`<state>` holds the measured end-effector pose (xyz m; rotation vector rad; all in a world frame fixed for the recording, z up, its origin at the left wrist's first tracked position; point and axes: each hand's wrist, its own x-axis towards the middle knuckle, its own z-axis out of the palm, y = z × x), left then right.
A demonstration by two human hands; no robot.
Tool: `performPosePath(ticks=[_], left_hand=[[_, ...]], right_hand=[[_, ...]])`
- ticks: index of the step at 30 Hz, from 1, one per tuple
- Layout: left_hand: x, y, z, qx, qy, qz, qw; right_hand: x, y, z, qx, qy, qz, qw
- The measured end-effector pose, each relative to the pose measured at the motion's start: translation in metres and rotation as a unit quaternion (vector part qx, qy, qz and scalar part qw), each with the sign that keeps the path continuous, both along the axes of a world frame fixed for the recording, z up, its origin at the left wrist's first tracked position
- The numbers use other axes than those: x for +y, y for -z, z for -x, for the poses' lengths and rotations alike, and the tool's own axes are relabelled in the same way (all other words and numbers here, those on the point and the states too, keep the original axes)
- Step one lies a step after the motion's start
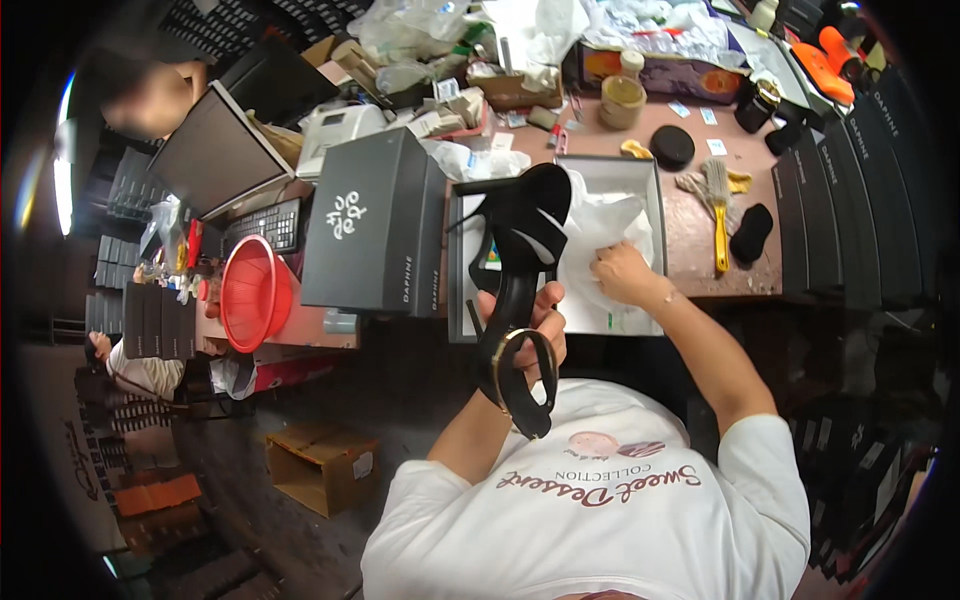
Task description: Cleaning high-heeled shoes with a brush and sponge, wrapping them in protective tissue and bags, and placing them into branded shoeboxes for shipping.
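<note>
My left hand (530, 335) grips a black strappy high-heeled shoe (520, 250) with a gold-trimmed ankle strap, holding it up over the front edge of an open grey shoe box (655, 180). My right hand (620, 272) rests inside that box, pressing on the white tissue paper (605, 225) that lines it. The shoe's toe end points away from me, above the box's left side.
The box's dark lid (375, 220) stands just left of the box. A red plastic basin (255, 292), a keyboard (268, 225) and a monitor (215, 150) lie further left. A yellow-handled brush (718, 215), black pads and stacked dark boxes (850, 200) sit to the right. Another person sits at lower left.
</note>
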<state>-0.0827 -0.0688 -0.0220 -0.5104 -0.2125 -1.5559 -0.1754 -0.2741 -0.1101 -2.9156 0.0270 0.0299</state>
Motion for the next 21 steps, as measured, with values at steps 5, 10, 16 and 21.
performPosePath(ticks=[5, 10, 16, 21], left_hand=[[0.005, 0.002, -0.002, 0.018, -0.014, 0.036, 0.999], [0.002, 0.0, 0.027, 0.024, 0.047, 0.022, 0.998], [0.01, 0.018, 0.043, 0.014, 0.094, 0.018, 0.995], [0.009, 0.025, 0.05, 0.012, 0.086, 0.07, 0.994]], right_hand=[[0.015, -0.117, 0.005, -0.132, 0.133, -0.159, 0.969], [0.022, -0.146, -0.002, -0.245, 0.124, -0.451, 0.849], [0.018, -0.12, -0.004, -0.184, 0.231, -0.393, 0.871], [0.022, -0.125, -0.002, -0.175, 0.182, -0.713, 0.654]])
